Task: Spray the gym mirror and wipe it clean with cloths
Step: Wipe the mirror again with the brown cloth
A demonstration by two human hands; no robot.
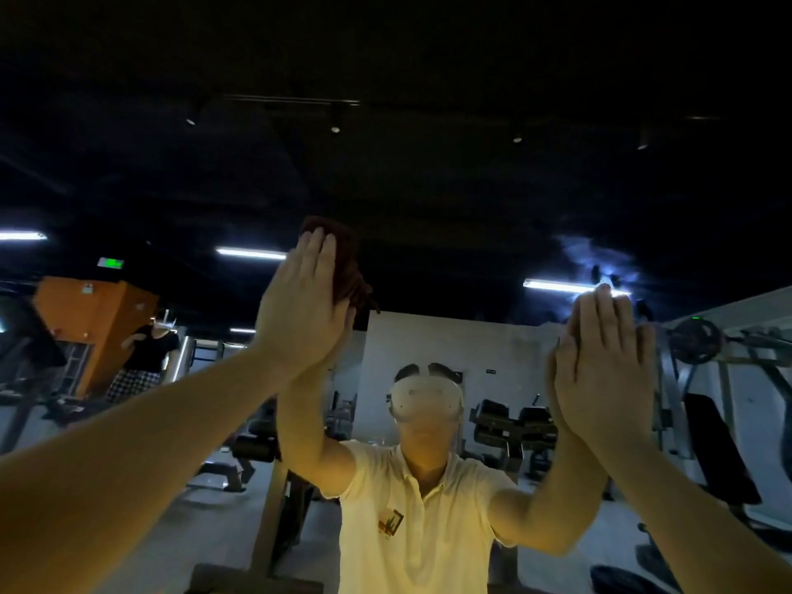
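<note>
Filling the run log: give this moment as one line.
phase: wipe | left hand: flat, pressing dark cloth on mirror | right hand: flat on mirror, cloth unclear

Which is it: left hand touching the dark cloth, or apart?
Touching. Head view: the left hand lies flat, fingers straight, on the dark cloth, which pokes out past its fingertips with no gap.

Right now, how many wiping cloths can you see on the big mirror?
1: a dark reddish-brown fuzzy cloth under the left hand, upper middle. Another may be hidden behind the flat right hand.
</note>
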